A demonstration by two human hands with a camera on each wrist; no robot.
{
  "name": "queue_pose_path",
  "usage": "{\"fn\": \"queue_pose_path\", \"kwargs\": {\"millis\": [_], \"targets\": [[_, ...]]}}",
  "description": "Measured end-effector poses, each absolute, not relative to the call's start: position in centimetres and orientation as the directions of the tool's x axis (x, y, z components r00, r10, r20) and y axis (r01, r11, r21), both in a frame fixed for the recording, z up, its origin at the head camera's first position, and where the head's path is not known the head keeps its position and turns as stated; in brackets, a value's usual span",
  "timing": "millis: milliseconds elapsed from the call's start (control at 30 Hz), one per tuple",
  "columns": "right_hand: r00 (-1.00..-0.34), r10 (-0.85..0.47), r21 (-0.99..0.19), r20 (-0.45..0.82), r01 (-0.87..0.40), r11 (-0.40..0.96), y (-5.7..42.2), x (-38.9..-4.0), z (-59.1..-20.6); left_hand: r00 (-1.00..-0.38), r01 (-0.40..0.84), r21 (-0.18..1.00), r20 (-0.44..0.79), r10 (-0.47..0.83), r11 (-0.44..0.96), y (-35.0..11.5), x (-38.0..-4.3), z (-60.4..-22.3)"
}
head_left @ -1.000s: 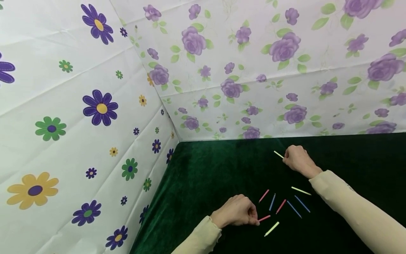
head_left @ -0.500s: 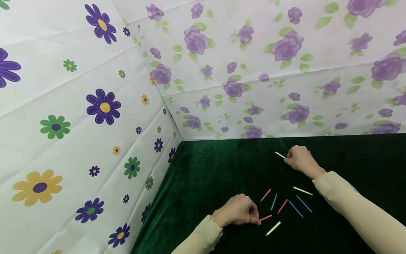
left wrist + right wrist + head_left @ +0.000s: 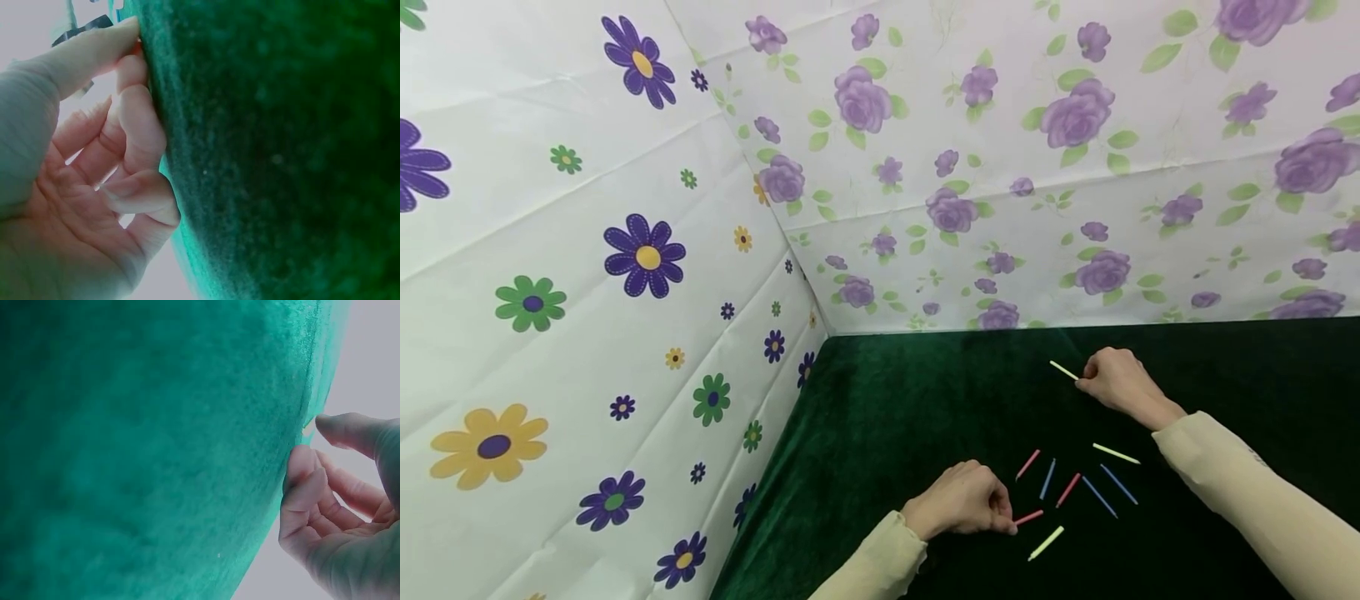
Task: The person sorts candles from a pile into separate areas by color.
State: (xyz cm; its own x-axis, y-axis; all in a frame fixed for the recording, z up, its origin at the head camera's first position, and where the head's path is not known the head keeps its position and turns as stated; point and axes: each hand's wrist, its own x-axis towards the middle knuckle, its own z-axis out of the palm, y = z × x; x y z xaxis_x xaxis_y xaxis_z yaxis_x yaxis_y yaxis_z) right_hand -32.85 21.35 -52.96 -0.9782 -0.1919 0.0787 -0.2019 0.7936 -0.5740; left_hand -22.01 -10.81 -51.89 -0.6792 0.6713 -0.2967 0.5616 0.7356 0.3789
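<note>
In the head view, my left hand (image 3: pixel 962 500) rests low on the dark green cloth and pinches one end of a thin pink candle (image 3: pixel 1030 517) between thumb and index finger. The left wrist view shows that thumb and finger meeting, the other fingers curled. Farther back, my right hand (image 3: pixel 1122 383) is at the near end of a thin yellow candle (image 3: pixel 1063 370). In the right wrist view a small gap parts the right hand's thumb from its index finger, with a pale tip (image 3: pixel 309 427) of the candle just beyond. Both hands touch or nearly touch the cloth.
Between the hands lie another pink candle (image 3: pixel 1027 464), a red candle (image 3: pixel 1067 490), blue candles (image 3: pixel 1048 479), (image 3: pixel 1100 497), (image 3: pixel 1119 484), and yellow candles (image 3: pixel 1116 453), (image 3: pixel 1047 543). Flowered white sheets (image 3: pixel 925 167) stand behind and at left of the green cloth (image 3: pixel 880 417).
My right hand has drawn slightly to the right, and more of the yellow candle shows past its fingertips. My left hand stays on the pink candle. The whole head view has shifted a little.
</note>
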Motion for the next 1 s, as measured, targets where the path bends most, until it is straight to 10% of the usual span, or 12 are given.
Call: {"fn": "queue_pose_path", "kwargs": {"millis": [1000], "targets": [[-0.967, -0.230, -0.588, 0.107, -0.248, 0.770, 23.4, -27.0, -51.6, -0.671, 0.548, 0.408, -0.307, 0.675, 0.730, -10.8, -22.0, -51.9]]}}
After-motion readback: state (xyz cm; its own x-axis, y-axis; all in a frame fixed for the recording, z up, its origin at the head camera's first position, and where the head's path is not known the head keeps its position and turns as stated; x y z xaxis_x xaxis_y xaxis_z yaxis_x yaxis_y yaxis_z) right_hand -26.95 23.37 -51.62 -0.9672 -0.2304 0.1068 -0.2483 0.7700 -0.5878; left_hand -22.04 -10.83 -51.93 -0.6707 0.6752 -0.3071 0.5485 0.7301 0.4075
